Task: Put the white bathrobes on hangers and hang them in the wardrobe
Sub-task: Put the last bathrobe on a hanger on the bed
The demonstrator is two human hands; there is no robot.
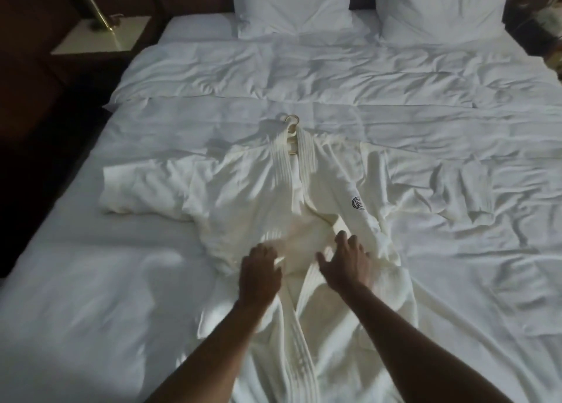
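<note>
Head view looks down on a white bathrobe (273, 189) spread face-up on the bed (91, 281), already threaded onto a hanger (292, 126) whose ring-shaped hook pokes out past the collar, toward the pillows (292, 4). Both hands are down at the robe's waist. The left hand (258, 275) is blurred, with fingers that look curled into the fabric where the belt sits, so probably gripping it, though it's hard to be sure. The right hand (346, 262) hovers over the front panel with fingers spread, holding nothing.

Looks like the person is closing or tying the front. Best bet is to overlap the two panels evenly and tie the belt snug, so the robe doesn't slide off the hanger once it's lifted by the hook.

Left of the robe's sleeve, past the bed edge, there's a nightstand (100, 37) with a brass lamp stem (94, 4). No wardrobe or second robe is in view. The hanger's shoulders are buried under the cloth, the hem is cut off at the bottom, and the belt ends are tough to pick out in the white folds.
</note>
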